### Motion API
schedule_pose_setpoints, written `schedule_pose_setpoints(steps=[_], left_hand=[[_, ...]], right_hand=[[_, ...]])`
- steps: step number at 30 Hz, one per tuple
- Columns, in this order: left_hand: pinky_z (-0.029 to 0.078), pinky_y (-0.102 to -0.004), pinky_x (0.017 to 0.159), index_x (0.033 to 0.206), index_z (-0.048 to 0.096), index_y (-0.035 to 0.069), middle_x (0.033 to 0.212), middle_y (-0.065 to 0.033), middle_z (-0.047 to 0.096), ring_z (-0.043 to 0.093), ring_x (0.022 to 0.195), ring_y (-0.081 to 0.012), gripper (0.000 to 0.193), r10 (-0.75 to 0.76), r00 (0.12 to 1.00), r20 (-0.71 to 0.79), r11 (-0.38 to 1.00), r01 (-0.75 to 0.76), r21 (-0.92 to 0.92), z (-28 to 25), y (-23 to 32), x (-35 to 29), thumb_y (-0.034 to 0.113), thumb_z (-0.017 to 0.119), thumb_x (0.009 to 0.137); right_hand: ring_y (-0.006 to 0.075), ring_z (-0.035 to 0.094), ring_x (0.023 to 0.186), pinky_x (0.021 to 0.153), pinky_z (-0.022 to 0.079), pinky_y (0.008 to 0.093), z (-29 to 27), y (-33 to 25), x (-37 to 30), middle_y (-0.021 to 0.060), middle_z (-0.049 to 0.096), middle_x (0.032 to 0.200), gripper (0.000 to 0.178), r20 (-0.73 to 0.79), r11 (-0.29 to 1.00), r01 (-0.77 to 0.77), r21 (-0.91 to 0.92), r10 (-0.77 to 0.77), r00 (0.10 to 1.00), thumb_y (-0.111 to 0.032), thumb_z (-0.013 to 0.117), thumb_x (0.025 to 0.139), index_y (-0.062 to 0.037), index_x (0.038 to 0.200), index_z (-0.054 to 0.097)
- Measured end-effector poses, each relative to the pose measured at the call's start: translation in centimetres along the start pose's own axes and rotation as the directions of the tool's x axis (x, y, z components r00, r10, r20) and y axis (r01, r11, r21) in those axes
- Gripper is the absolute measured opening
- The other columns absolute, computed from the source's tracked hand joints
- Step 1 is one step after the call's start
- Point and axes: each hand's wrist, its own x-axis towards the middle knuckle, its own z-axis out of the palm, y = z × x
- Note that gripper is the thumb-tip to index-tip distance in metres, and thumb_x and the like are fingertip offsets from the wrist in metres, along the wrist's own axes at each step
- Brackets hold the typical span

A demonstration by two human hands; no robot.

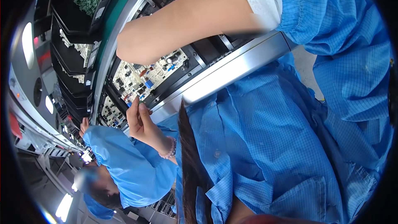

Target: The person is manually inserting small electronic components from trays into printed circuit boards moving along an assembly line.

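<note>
A populated circuit board (159, 74), cream with blue, black and brown parts, sits in a black carrier (195, 54) on a metal-railed line. Over its upper part reaches my right hand (134, 43); the back of the hand faces me and the fingers are hidden. My left hand (143, 126), a beaded bracelet at its wrist, is at the board's lower end. Its thumb and index finger are bent close together in a pinch beside the board's edge. Whatever lies between those fingertips is too small to name.
A shiny metal rail (232, 68) runs along my side of the line. Another circuit board (111, 114) lies farther along. Black bins across the line hold green parts (88, 0) and white parts (83, 52). A co-worker in blue (128, 157) works beside me, one hand (84, 125) near the line.
</note>
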Motion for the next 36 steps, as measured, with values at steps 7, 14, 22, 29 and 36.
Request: schedule_pose_setpoints(steps=[7,14,22,29,36], left_hand=[[0.041,-0.0195,0.058,0.112,0.069,-0.003,0.086,-0.0038,0.065,0.05,0.066,-0.0053,0.022,0.0,0.999,-0.034,1.0,0.0,0.014,0.3,0.4,-0.2,0.002,0.06,0.093],[0.043,-0.018,0.061,0.114,0.068,-0.003,0.095,-0.0025,0.062,0.054,0.073,-0.0051,0.026,-0.008,1.0,0.003,0.996,0.008,-0.091,0.3,-0.7,0.1,-0.008,0.06,0.09],[0.048,-0.0308,0.069,0.092,0.071,0.0,0.08,-0.0098,0.067,0.061,0.071,-0.0217,0.018,0.13,0.991,-0.041,0.991,-0.129,0.032,2.2,-1.4,-0.7,-0.006,0.073,0.075],[0.05,-0.0337,0.069,0.089,0.071,0.002,0.083,-0.0093,0.068,0.062,0.074,-0.0262,0.022,0.368,0.925,-0.093,0.922,-0.35,0.165,2.1,-3.1,-1.3,-0.006,0.075,0.069],[0.051,-0.0281,0.064,0.091,0.074,0.007,0.083,-0.0029,0.069,0.061,0.071,-0.0187,0.023,0.419,0.898,-0.136,0.899,-0.39,0.198,2.3,-4.5,-1.2,0.004,0.074,0.068]], right_hand=[[0.0347,0.07,0.068,0.056,0.056,0.0409,-1.0,-0.9,-2.3,0.0194,0.067,0.069,0.009,-0.094,0.996,0.06,0.067,-0.054,0.994,-0.004,0.067,0.065,0.0021,0.071,0.069],[0.0363,0.07,0.07,0.056,0.056,0.0409,-4.2,-1.0,-3.7,0.023,0.066,0.071,0.008,-0.003,0.996,-0.031,0.088,0.031,1.0,-0.003,0.066,0.069,0.0035,0.074,0.068],[0.0302,0.069,0.08,0.072,0.055,0.0385,-3.0,0.3,-3.8,0.0169,0.069,0.081,0.012,0.123,0.961,-0.193,0.199,0.171,0.978,-0.007,0.068,0.075,-0.0006,0.085,0.072],[0.0294,0.067,0.075,0.067,0.052,0.0344,-3.3,-0.8,-3.3,0.0139,0.07,0.085,0.014,0.166,0.962,-0.173,0.211,0.139,0.976,-0.007,0.07,0.081,-0.0004,0.094,0.072],[0.0245,0.067,0.072,0.066,0.053,0.0313,-3.8,-0.8,-2.6,0.0127,0.07,0.084,0.018,0.256,0.945,-0.237,0.226,0.177,0.95,0.0,0.07,0.081,-0.0008,0.098,0.073]])
